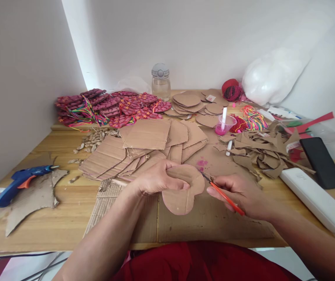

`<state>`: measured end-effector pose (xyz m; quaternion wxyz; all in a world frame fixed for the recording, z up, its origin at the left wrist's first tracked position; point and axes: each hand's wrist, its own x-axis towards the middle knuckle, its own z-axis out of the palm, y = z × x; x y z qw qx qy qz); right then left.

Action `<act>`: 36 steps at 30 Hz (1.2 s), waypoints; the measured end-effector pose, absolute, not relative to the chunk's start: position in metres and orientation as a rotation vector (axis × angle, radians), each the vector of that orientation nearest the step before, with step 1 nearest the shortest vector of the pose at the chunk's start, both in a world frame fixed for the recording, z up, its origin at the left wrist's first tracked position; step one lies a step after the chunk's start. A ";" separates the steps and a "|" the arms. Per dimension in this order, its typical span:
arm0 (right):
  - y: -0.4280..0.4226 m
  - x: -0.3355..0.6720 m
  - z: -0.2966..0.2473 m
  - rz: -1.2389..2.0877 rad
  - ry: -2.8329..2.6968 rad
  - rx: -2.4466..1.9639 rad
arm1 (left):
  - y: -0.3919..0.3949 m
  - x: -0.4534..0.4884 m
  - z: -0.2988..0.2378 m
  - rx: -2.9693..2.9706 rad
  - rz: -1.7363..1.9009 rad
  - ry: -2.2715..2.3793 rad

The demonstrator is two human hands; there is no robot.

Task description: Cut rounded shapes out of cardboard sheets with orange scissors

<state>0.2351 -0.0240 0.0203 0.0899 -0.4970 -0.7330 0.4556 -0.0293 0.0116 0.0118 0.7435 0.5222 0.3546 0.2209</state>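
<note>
**Heart-shaped cardboard held over the table, thin tool at its edge**

A small pink cup (225,125) stands right of centre in the upper half of the frame. It holds a pink mass at the bottom and a white stick that leans out of it. Behind it, at the wall, stands a clear glass jar (161,82) with a grey lid; I cannot tell whether anything is inside. A white plastic bag (273,78) bulges at the upper right, its contents hidden.

The blue glue gun (21,183) lies at the left on a cardboard offcut, its cord cut off by the frame edge. The white power strip (316,199) runs out of the frame at the lower right, just beside a black phone (321,162). The tip of the orange-handled tool (226,198) is too small to make out, and its rear end is covered by the palm.

The left hand (155,177) is closed on the cardboard heart (182,191) just below the centre of the frame, thumb pressed flat on top and the other fingers hidden underneath. The right hand (240,193) pinches the tool like a pen, fingers tight round the handle, with the dark tip touching the heart's upper right edge. Both are above a flat cardboard sheet (208,222) on the wooden table (68,214), in front of a fanned stack of cardboard pieces (144,144).
</note>
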 end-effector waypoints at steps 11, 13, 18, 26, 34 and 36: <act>-0.030 0.240 0.016 1.172 -2.271 -1.397 | 0.009 -0.025 0.010 1.166 0.442 0.758; -0.031 0.241 0.017 1.138 -2.284 -1.398 | 0.009 -0.024 0.008 1.181 0.427 0.754; -0.034 0.246 0.019 1.251 -2.127 -1.507 | 0.008 -0.023 0.004 1.209 0.376 0.764; -0.029 0.257 0.013 1.451 -1.357 -1.331 | 0.006 -0.021 0.003 1.161 0.416 0.805; -0.040 0.229 0.009 1.655 -1.192 -1.356 | 0.003 -0.017 0.005 1.066 0.647 0.780; -0.044 0.213 0.004 1.894 -1.060 -1.216 | 0.003 -0.015 0.004 1.027 0.721 0.777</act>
